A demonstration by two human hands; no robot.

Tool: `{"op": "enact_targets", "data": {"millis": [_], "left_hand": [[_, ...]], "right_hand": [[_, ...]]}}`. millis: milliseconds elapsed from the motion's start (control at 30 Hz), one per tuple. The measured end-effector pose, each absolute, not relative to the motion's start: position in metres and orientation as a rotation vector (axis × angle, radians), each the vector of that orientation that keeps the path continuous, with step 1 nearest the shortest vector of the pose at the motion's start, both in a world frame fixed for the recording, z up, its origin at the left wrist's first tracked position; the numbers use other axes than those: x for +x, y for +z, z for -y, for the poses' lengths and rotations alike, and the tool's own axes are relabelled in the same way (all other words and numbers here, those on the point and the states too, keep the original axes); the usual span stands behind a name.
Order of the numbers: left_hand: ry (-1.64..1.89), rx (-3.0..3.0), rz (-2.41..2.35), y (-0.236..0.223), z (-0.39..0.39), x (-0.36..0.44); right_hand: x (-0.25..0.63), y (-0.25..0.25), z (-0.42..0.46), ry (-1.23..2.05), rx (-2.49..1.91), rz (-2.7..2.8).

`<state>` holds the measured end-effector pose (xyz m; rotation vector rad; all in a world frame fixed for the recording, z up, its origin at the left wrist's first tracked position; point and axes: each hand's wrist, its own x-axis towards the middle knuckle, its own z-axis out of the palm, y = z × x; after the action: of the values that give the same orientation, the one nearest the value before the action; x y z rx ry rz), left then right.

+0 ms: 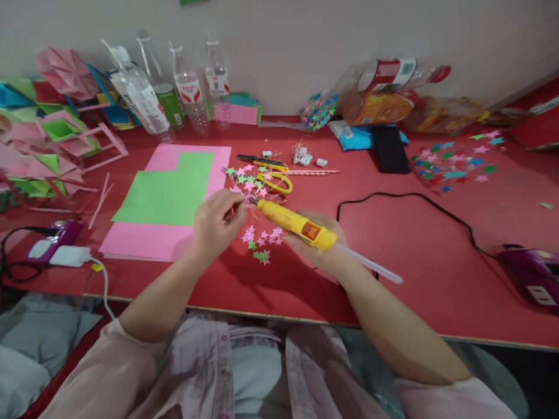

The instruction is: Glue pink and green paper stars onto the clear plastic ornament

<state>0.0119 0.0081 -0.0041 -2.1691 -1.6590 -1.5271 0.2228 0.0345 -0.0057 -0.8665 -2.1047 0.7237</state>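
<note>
My right hand (321, 244) is wrapped round a yellow hot glue gun (292, 220), whose clear glue stick (371, 265) juts from the back. The nozzle points left, close to the fingertips of my left hand (218, 224). Those fingers are pinched together; what they hold, if anything, is too small to make out. Just beyond the nozzle is a cluster of pink and green stars (250, 181), partly hidden by my hand. More loose paper stars (262, 241) lie between my hands. Yellow-handled scissors (279, 183) and a yellow utility knife (266, 163) rest behind them.
Green paper (168, 192) lies on pink sheets (144, 241) at left. Plastic bottles (190, 93) stand along the wall, with folded paper shapes (65, 128) beside them. A phone (390, 149) and scattered stars (454, 163) are at right. A black cord (406, 195) runs to a purple power strip (533, 273).
</note>
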Motion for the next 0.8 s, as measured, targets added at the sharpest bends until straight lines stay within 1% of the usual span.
{"op": "enact_targets", "data": {"millis": [100, 200, 333, 400, 533, 700, 800], "left_hand": [[-1.476, -2.216, 1.412, -0.004, -0.007, 0.01], [-1.589, -2.261, 1.331, -0.001, -0.005, 0.01], [-1.838, -2.244, 1.671, 0.001, -0.004, 0.01], [-2.05, -2.216, 1.828, 0.001, -0.005, 0.01], [-2.396, -2.214, 2.049, 0.001, -0.009, 0.01], [-2.618, -2.304, 2.196, 0.003, -0.008, 0.011], [-2.661, -2.376, 2.325, 0.006, -0.006, 0.012]], "right_hand": [[0.224, -0.002, -0.036, 0.457, -0.761, 2.217], [0.228, 0.001, -0.042, 0.3, -0.75, 2.142], [0.242, 0.0, -0.062, 0.199, -0.962, 2.012], [0.252, -0.006, -0.076, 0.157, -1.007, 2.153], [0.266, -0.023, -0.096, 0.224, -1.216, 2.505], [0.269, -0.034, -0.099, 0.199, -1.407, 2.693], [0.264, -0.024, -0.089, 0.038, -1.416, 2.657]]}}
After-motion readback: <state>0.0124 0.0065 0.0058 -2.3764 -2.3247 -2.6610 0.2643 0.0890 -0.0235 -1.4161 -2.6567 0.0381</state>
